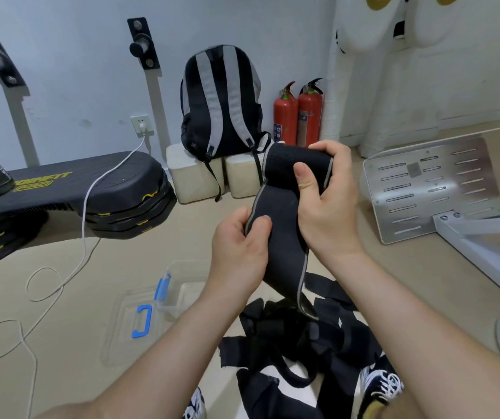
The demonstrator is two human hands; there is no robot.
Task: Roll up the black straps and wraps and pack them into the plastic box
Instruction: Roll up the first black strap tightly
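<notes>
While the right hand (328,207) gripped the part-rolled top of a black wrap (282,237) and the left hand (238,246) pinched its edge lower down, in the air above the floor near the plastic box (182,297), slack between them looked likely to loosen the roll.

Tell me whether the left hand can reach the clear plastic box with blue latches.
Probably yes: the clear plastic box lies open on the floor below the left hand, uncovered. But that hand grips the grey-edged black wrap and must let go first.
</notes>
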